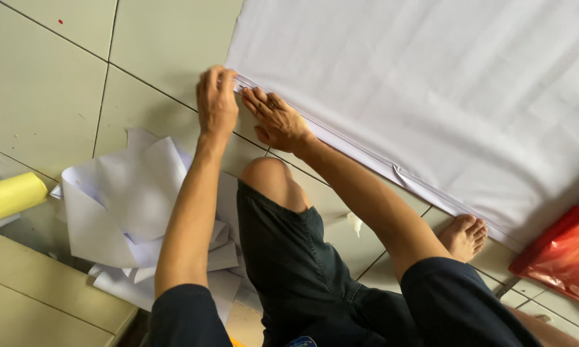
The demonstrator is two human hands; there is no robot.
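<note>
Crouching on the tiled floor (52,96), you pinched the white sheet (430,90) along its folded edge (341,138) with your left hand (216,103). Your right hand (278,119) pressed flat, fingers extended, just beside it.

Both bare arms reach straight forward, the left hand (216,103) bent down at the wrist with curled fingers pressing, the right hand (278,119) close beside it, lying flat, its fingers extended toward the left hand.
</note>
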